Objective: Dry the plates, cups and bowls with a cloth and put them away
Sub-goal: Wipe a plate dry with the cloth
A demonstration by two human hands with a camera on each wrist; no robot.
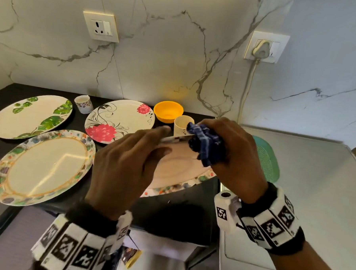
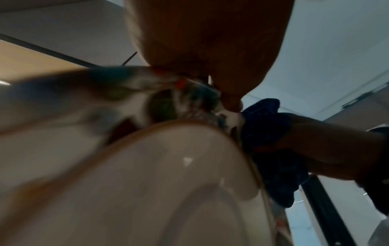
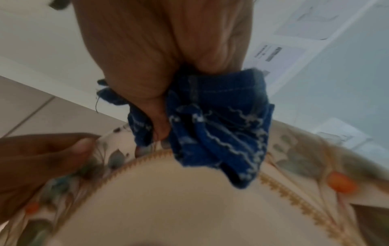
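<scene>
My left hand holds a floral-rimmed plate by its far rim, tilted above the counter's front edge, thumb on its face. My right hand grips a bunched blue patterned cloth against the plate's right rim. The left wrist view shows the plate with the cloth at its edge. In the right wrist view the cloth lies on the plate's gold-trimmed border. On the black counter lie a matching floral-rimmed plate, a green-leaf plate and a pink-flower plate.
A patterned cup, an orange bowl and a cream cup stand near the marble wall. A green perforated item lies on the steel surface to the right. A cable hangs from a wall socket.
</scene>
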